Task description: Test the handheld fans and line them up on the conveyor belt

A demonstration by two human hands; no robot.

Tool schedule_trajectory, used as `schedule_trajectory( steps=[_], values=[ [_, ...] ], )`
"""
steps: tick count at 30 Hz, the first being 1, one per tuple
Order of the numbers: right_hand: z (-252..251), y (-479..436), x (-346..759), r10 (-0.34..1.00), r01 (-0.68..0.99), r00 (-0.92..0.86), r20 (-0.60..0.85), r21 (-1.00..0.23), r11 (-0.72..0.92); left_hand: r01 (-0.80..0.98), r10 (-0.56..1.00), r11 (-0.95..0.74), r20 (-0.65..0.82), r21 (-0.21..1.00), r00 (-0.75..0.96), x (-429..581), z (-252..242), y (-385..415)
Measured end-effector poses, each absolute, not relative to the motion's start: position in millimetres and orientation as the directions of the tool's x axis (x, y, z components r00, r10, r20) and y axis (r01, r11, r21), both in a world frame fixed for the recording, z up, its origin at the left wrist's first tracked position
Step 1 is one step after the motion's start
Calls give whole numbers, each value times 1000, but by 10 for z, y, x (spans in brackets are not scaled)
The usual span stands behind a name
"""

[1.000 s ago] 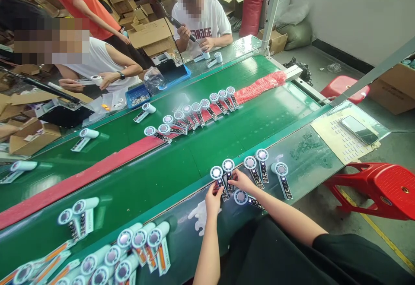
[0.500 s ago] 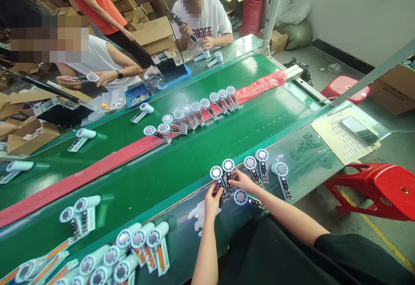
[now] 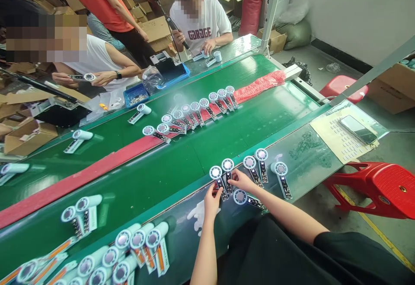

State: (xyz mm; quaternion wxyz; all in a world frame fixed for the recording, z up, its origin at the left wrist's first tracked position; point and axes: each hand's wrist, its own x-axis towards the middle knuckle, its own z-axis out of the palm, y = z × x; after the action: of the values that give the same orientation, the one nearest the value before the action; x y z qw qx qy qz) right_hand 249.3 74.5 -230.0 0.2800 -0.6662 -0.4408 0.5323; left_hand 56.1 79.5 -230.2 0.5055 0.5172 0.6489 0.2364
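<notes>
blue fans, hands pinching two, arms outstretched

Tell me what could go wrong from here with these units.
The right forearm passes close to the sideways unit and might nudge it. The left hand and right hand have fingers on exposed circuit boards; pressure could disturb parts. Both touched units sit near the green belt; a slip might push one onto it.

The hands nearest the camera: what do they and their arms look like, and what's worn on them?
The left hand and right hand wear no gloves. Both forearms are bare, with no watch or bracelet showing. A plain black sleeve shows higher up on the right; none shows on the left.
</notes>
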Motion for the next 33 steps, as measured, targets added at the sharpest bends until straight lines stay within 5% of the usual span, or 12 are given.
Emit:
schedule_trajectory(
  steps=[33],
  values=[
    [-2357, 698, 2478, 917, 279, 54, -396, -875, -395, 439, 902, 360, -427, 823, 62, 519, -2357, 772]
  ],
)
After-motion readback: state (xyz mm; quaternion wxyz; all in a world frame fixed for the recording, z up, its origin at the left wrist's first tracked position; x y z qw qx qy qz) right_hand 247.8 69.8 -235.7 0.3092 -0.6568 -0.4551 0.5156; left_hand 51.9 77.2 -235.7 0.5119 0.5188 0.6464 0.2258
